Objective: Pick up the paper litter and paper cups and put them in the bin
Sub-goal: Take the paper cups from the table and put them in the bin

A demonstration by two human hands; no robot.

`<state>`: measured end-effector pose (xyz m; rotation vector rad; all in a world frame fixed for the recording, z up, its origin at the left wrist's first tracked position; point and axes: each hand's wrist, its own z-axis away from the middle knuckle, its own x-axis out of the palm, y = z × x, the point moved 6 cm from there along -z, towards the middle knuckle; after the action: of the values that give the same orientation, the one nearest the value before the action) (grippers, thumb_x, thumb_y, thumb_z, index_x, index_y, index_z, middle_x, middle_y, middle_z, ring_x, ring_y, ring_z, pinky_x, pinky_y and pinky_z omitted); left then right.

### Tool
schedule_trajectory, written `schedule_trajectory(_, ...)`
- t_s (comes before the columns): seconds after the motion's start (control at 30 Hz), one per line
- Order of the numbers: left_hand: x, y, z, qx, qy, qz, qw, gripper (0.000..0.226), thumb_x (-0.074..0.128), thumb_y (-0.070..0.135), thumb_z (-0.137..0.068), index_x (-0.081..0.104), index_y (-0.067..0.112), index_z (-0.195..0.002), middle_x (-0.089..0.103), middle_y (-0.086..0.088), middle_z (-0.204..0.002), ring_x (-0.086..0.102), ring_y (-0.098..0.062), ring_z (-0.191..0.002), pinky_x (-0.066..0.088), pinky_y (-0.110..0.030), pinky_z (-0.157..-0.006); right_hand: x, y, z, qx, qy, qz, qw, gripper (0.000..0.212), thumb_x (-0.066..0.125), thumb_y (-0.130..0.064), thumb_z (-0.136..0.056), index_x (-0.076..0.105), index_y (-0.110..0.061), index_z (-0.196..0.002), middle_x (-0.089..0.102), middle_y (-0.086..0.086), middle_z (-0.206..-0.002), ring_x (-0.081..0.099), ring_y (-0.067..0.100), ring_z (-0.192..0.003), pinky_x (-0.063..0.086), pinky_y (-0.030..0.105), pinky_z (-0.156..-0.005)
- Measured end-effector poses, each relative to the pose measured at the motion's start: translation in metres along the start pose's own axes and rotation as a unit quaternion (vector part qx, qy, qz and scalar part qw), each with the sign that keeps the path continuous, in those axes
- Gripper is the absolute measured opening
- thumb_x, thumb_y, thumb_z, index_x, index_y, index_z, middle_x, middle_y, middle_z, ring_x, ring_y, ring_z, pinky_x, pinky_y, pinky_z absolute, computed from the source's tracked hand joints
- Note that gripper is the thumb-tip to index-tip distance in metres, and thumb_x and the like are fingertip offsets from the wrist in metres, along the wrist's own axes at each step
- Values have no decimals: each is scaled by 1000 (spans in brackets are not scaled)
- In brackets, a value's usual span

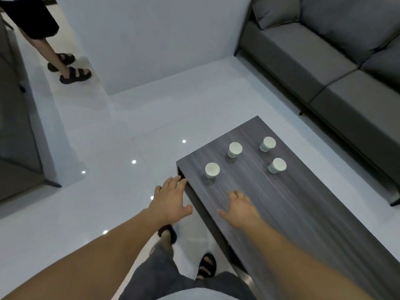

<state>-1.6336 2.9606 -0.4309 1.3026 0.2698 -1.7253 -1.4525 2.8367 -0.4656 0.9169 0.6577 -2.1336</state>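
Reaching forward, the left hand (171,200) hovers at the left edge of the bench (303,213) and the right hand (242,207) above its top. Each grip is wide, fingers spread, holding nothing. Four paper cups stand upright and well apart beyond the hands: near-left cup (212,169), far-left cup (235,148), far-right cup (268,143), near-right cup (278,165). Open floor (129,126) lies left; one sofa (324,61) runs close along the right.
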Motion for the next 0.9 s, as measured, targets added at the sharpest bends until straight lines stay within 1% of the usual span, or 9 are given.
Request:
schedule_trajectory(0.13, -15, -22, -71, 40, -20, -7, 999, 82, 54, 53, -82, 20, 20, -149, 16, -2, -157, 14, -22, -144, 20, -44, -113, -16, -17, -65, 34, 3, -20, 999, 81, 56, -53, -89, 15, -24, -153, 23, 4, -155, 28, 26, -139, 38, 43, -109)
schedule_trajectory(0.37, -9, -66, -166, 52, -54, -1, 997, 83, 56, 50, -82, 20, 21, -150, 20, -2, -157, 19, -21, -143, 21, -41, -113, -11, -37, -174, 62, 14, -33, 997, 84, 63, -50, -85, 17, -26, -151, 20, 6, -154, 33, 31, -133, 44, 43, -100)
schedule_trajectory(0.53, 28, -90, -214, 41, -75, 22, 996, 82, 58, 48, -80, 22, 21, -150, 25, -1, -155, 22, -20, -141, 24, -40, -113, 25, -32, -243, 74, 7, -28, 997, 88, 66, -43, -86, 12, -27, -153, 5, 8, -160, 35, 36, -132, 44, 44, -99)
schedule_trajectory(0.6, 43, -94, -229, 43, -90, 33, 994, 83, 59, 45, -79, 22, 20, -149, 27, -1, -154, 25, -20, -140, 26, -39, -114, 39, -27, -262, 80, -10, -33, 996, 82, 66, -38, -88, 16, -24, -152, 10, 9, -159, 36, 36, -132, 44, 44, -100)
schedule_trajectory(0.67, 55, -95, -238, 43, -103, 36, 993, 84, 61, 45, -79, 22, 20, -149, 28, -1, -154, 26, -20, -140, 28, -38, -113, 47, -23, -270, 79, -16, -48, 996, 73, 63, -34, -89, 23, -20, -150, 24, 10, -153, 38, 34, -129, 43, 43, -100)
schedule_trajectory(0.73, 63, -89, -243, 48, -111, 41, 992, 87, 63, 48, -78, 21, 20, -150, 28, -1, -154, 27, -20, -139, 28, -35, -112, 45, -19, -270, 88, -2, -116, 989, 69, 62, -33, -88, 30, -18, -147, 35, 9, -145, 43, 31, -124, 43, 40, -98)
schedule_trajectory(0.8, 65, -78, -250, 49, -106, 50, 992, 92, 66, 51, -77, 20, 21, -150, 29, 0, -154, 29, -18, -139, 27, -32, -112, 33, -19, -266, 93, 31, -227, 969, 73, 65, -39, -86, 32, -20, -148, 38, 6, -145, 46, 26, -125, 42, 37, -99)
schedule_trajectory(0.83, 64, -69, -254, 50, -103, 60, 992, 94, 69, 51, -76, 20, 21, -150, 30, 1, -154, 31, -18, -138, 28, -31, -111, 25, -21, -264, 79, 43, -279, 956, 76, 67, -42, -84, 32, -23, -149, 39, 3, -146, 46, 23, -127, 41, 35, -100)
schedule_trajectory(0.9, 62, -49, -265, 62, -102, 96, 988, 97, 73, 48, -72, 22, 20, -149, 34, 0, -151, 35, -17, -136, 32, -31, -110, 11, -31, -258, 22, 36, -338, 940, 78, 70, -47, -81, 34, -29, -148, 43, -4, -145, 45, 15, -129, 38, 30, -104)
